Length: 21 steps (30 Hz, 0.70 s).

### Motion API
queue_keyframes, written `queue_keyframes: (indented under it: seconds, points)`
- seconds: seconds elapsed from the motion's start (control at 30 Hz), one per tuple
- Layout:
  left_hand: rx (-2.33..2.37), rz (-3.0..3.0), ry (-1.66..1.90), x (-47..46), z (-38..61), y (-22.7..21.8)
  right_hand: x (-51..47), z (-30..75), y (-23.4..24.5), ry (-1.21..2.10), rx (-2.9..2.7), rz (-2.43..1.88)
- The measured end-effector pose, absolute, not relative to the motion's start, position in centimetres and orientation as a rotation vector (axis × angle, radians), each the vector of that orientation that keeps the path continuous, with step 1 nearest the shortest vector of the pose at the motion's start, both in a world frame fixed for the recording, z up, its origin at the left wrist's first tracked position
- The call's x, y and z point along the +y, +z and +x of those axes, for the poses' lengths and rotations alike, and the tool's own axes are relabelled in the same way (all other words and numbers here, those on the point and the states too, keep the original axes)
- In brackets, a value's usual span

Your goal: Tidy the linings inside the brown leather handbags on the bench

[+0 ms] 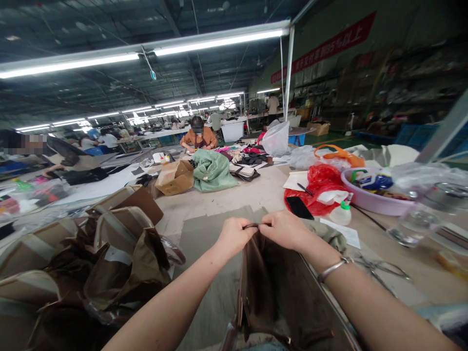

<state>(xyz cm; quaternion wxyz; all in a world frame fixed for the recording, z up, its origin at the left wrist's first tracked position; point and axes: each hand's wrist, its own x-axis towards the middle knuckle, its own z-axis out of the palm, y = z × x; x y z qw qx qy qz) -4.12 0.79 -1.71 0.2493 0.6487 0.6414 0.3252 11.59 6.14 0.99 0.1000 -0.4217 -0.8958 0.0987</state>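
Note:
A dark brown bag stands upright at the table's near edge, its inside facing me. At its far upper edge my left hand pinches the brown rim between thumb and fingers. Right beside it, my right hand is closed on the same edge, with a silver bangle on that wrist. The two hands nearly touch, and a short stretch of the dark edge shows between them. Under the bag lies a grey-green sheet.
Several brown bag pieces are heaped at left. On the right are scissors, a glue bottle, a phone, a red plastic bag and a lilac basin. A cardboard box stands farther back. Other people work beyond.

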Motion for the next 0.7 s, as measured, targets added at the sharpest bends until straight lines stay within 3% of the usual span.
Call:
queue_keyframes:
  seconds: [0.23, 0.47, 0.7]
  points:
    - [1.728, 1.893, 0.885, 0.7, -3.8, -1.5, 6.0, 11.3, 0.5, 0.261, -2.615, -1.301]
    - [1.752, 1.885, 0.893, 0.4, -3.5, -1.3, 6.0, 12.6, 0.9, 0.444, -2.673, -0.976]
    - [1.724, 1.908, 0.895, 0.4, -3.8, -1.4, 6.1, 11.9, 1.1, 0.376, -2.684, -1.077]
